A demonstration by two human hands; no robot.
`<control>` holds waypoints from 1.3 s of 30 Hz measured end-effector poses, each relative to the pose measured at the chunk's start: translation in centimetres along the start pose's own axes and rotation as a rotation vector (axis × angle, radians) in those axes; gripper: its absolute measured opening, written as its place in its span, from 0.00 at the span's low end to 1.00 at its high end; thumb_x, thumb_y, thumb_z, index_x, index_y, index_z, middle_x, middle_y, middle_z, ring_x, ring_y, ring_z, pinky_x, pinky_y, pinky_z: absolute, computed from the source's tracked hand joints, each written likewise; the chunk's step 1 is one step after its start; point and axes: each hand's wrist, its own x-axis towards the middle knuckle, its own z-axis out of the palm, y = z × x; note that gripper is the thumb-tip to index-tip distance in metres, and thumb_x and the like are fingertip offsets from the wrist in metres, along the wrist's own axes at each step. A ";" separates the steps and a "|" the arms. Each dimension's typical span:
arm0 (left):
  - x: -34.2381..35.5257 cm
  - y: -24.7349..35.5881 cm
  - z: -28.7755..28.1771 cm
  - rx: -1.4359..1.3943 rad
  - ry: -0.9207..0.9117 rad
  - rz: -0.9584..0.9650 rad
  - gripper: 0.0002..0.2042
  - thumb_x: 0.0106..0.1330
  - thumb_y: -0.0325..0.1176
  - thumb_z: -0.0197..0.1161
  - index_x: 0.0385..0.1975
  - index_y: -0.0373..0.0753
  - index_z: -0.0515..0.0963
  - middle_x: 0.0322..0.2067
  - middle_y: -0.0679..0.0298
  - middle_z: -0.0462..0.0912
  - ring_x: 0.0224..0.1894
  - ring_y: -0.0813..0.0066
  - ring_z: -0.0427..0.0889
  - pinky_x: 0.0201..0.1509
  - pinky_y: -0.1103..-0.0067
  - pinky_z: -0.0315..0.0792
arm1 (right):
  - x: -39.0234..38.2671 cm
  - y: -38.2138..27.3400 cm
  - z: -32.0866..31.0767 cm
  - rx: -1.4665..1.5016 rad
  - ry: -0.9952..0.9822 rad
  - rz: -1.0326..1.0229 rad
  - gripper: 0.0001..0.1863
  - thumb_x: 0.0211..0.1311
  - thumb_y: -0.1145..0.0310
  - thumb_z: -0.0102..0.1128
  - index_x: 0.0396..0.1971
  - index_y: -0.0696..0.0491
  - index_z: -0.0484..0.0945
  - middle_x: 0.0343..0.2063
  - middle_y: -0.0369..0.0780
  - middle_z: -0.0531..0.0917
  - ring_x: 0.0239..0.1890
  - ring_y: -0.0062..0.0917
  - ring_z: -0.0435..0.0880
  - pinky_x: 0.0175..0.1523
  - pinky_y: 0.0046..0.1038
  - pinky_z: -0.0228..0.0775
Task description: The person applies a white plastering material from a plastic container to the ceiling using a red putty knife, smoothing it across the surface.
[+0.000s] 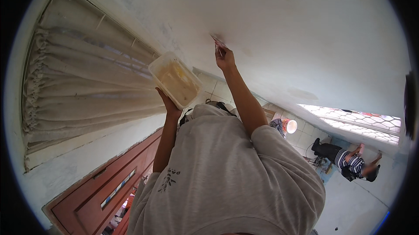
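Observation:
My left hand (169, 103) grips a clear plastic tub (166, 59) by its lower side, thumb along the outer wall. A beige paste (178, 86) coats the inside of the tub, with a yellowish patch near the top. My right arm reaches up to the pale wall (297, 30). In the closed fingers of my right hand (225, 59) is a small, flat, reddish putty scraper (218, 41), its tip at or very close to the wall. Its exact shape is partly hidden by my fingers. Damp-looking, uneven patches mark the wall around it.
A gathered cream curtain (91, 78) covers the window at left, above a red-brown door (96, 195). At right, an orange-and-white bucket (289, 126) stands near a grilled window (358, 119). Another person (349, 163) in a striped top works by the far wall.

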 end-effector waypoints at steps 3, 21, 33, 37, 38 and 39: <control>0.1 -0.4 0.1 0.047 -0.025 0.024 0.43 0.66 0.74 0.39 0.74 0.51 0.53 0.70 0.64 0.61 0.69 0.61 0.64 0.70 0.62 0.65 | -0.4 -1.7 -0.3 0.047 -0.005 0.023 0.11 0.70 0.77 0.47 0.46 0.67 0.74 0.43 0.50 0.83 0.46 0.37 0.85 0.52 0.28 0.84; 0.0 -0.4 1.0 -0.034 0.040 0.007 0.40 0.68 0.73 0.37 0.73 0.52 0.54 0.69 0.65 0.61 0.69 0.63 0.64 0.70 0.62 0.65 | 0.8 -0.6 -3.6 -0.158 -0.079 0.125 0.13 0.65 0.81 0.46 0.47 0.68 0.74 0.46 0.50 0.83 0.47 0.35 0.84 0.53 0.27 0.83; -0.7 -0.5 -0.4 -0.071 0.032 0.039 0.41 0.68 0.74 0.37 0.73 0.53 0.54 0.70 0.65 0.61 0.69 0.63 0.65 0.70 0.63 0.65 | -6.8 -9.2 1.6 0.271 -0.217 0.162 0.12 0.66 0.80 0.49 0.45 0.70 0.75 0.42 0.51 0.83 0.44 0.34 0.86 0.49 0.21 0.86; -0.7 -0.9 -0.3 -0.095 0.046 0.009 0.41 0.67 0.74 0.39 0.73 0.53 0.55 0.69 0.66 0.62 0.69 0.63 0.65 0.69 0.62 0.65 | -9.1 -7.7 -0.4 0.085 -0.170 0.042 0.13 0.64 0.80 0.51 0.46 0.70 0.74 0.42 0.51 0.84 0.44 0.31 0.86 0.47 0.21 0.86; -0.7 -1.0 0.2 -0.089 0.048 0.003 0.41 0.67 0.74 0.39 0.73 0.53 0.55 0.69 0.66 0.62 0.69 0.63 0.65 0.69 0.62 0.65 | -7.8 -7.1 -2.4 0.053 -0.131 0.095 0.13 0.64 0.80 0.51 0.46 0.71 0.74 0.41 0.51 0.84 0.44 0.31 0.86 0.47 0.21 0.86; -0.5 -1.1 0.6 -0.082 0.050 -0.003 0.41 0.67 0.74 0.39 0.73 0.53 0.55 0.69 0.66 0.62 0.69 0.63 0.65 0.69 0.62 0.65 | -6.4 -6.5 -4.0 0.022 -0.092 0.148 0.13 0.63 0.81 0.51 0.46 0.71 0.74 0.41 0.51 0.84 0.44 0.31 0.86 0.47 0.21 0.86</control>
